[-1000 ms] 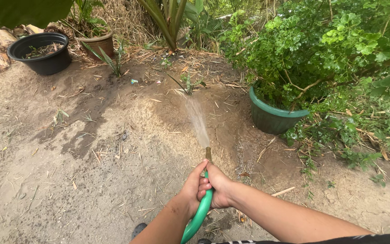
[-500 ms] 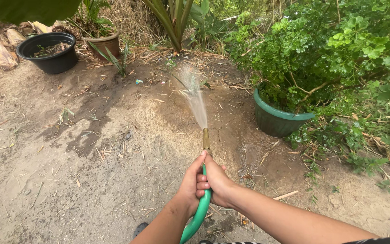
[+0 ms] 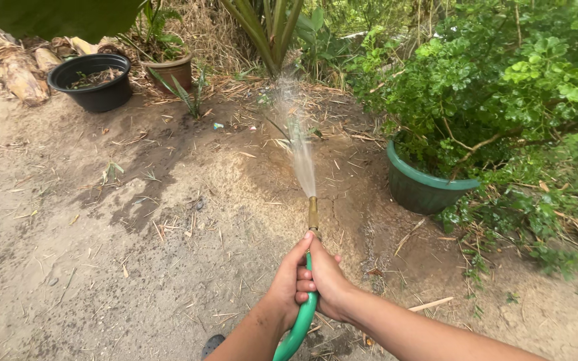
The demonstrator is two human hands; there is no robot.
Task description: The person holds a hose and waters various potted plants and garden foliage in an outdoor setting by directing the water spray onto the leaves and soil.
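My left hand (image 3: 287,281) and my right hand (image 3: 326,277) are both wrapped around a green garden hose (image 3: 300,321) near its end. A brass nozzle (image 3: 313,214) sticks out just above my fingers. From it a spray of water (image 3: 297,137) fans up and away toward a small spiky plant (image 3: 294,128) in the ground and the base of a tall plant (image 3: 269,33) behind it. The soil there looks dark and wet.
A green pot (image 3: 423,190) holding a leafy bush (image 3: 490,73) stands to the right. A black pot (image 3: 93,81) and a brown pot (image 3: 170,68) sit at the back left by logs (image 3: 18,73). Sandy ground with dry straw lies left. A dark shoe tip (image 3: 212,345) shows below.
The spray has lifted and reaches farther, now landing near the tall plant's base. The nozzle points higher. The view has shifted slightly, so the pots sit further right.
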